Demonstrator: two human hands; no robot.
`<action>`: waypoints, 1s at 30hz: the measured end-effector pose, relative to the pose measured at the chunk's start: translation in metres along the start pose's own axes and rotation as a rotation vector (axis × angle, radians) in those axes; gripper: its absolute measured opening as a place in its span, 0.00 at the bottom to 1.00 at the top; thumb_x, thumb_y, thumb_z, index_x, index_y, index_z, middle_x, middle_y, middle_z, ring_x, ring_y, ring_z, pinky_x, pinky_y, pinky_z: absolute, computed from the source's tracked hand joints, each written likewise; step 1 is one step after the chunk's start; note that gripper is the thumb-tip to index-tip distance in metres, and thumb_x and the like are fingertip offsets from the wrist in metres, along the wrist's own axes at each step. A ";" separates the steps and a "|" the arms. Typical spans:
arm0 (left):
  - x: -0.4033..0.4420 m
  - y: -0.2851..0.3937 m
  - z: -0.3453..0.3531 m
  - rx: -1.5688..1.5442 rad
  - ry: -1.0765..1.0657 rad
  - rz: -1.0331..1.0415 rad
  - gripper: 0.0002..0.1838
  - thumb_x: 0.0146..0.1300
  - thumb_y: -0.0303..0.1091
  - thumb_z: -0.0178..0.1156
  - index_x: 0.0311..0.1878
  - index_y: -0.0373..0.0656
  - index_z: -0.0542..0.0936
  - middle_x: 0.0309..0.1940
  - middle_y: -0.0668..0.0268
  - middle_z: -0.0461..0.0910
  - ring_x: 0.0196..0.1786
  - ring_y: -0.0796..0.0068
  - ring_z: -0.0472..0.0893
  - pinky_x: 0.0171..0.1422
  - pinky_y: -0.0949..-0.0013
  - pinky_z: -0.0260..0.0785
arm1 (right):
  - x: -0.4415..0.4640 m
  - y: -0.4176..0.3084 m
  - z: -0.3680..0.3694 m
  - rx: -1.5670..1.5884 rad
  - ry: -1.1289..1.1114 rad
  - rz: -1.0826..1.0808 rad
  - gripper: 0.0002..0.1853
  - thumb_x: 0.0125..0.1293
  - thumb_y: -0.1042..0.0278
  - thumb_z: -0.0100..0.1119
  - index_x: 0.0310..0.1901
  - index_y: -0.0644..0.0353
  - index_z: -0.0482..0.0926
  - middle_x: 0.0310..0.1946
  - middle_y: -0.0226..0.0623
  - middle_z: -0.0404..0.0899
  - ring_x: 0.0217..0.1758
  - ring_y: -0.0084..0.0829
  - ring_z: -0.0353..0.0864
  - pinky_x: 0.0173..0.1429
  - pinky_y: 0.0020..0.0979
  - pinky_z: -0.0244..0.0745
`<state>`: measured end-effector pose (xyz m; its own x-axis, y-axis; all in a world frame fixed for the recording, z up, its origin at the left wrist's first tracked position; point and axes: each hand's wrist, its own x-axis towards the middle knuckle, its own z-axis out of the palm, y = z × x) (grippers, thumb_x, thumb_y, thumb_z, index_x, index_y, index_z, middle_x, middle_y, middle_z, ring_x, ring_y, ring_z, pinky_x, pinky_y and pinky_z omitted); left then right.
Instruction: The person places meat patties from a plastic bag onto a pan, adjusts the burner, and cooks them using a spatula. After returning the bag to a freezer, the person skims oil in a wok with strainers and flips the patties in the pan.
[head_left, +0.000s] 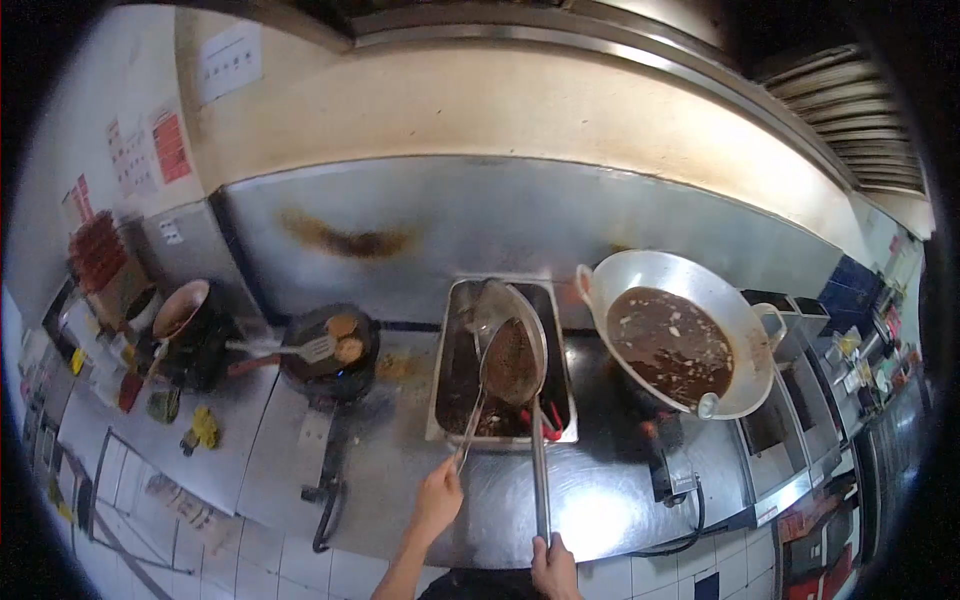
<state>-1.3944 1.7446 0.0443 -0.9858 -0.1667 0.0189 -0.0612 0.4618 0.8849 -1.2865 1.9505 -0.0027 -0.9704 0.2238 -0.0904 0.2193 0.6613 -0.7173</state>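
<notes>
My left hand (438,497) is closed around the thin handle of a long-handled metal utensil (470,432). Its head meets a large round strainer (541,335), and I cannot make out its exact shape. The strainer's long handle is gripped low by my right hand (554,566). Wet brown matter (510,362) lies in the bowl of the strainer. Both tools are over a rectangular metal pan (437,400) with dark liquid and bits at its bottom. Something red (552,420) shows at the pan's right side, partly behind the strainer handle.
On the right burner sits a big two-handled wok (752,385) of brown liquid with pale pieces. To the left, a frying pan (300,375) holds browned patties and a slotted turner (318,348). A saucepan (182,308) stands farther left, near a yellow cloth (205,427).
</notes>
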 end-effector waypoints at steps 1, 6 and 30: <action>0.021 -0.017 0.013 0.089 0.034 0.001 0.17 0.71 0.32 0.44 0.58 0.41 0.76 0.35 0.44 0.81 0.37 0.50 0.82 0.42 0.58 0.72 | -0.002 -0.012 -0.020 0.070 -0.116 0.028 0.19 0.72 0.56 0.48 0.38 0.69 0.73 0.20 0.56 0.76 0.25 0.54 0.79 0.30 0.48 0.71; 0.008 -0.008 -0.010 0.147 0.119 0.059 0.17 0.72 0.32 0.44 0.58 0.41 0.77 0.36 0.44 0.81 0.38 0.48 0.82 0.42 0.55 0.72 | -0.004 0.012 -0.012 0.023 -0.050 0.045 0.23 0.73 0.54 0.45 0.52 0.69 0.72 0.43 0.67 0.77 0.50 0.64 0.75 0.52 0.49 0.71; 0.059 -0.024 0.037 -0.737 -0.253 -0.369 0.21 0.76 0.44 0.41 0.63 0.43 0.70 0.26 0.62 0.81 0.16 0.80 0.72 0.19 0.75 0.67 | 0.088 0.026 -0.021 1.091 -0.637 0.412 0.22 0.74 0.45 0.43 0.48 0.61 0.68 0.15 0.25 0.60 0.09 0.20 0.57 0.11 0.25 0.55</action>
<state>-1.4571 1.7555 0.0066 -0.9335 0.0442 -0.3560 -0.3535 -0.2812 0.8922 -1.3637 2.0023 -0.0144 -0.7960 -0.3026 -0.5242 0.6044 -0.3497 -0.7158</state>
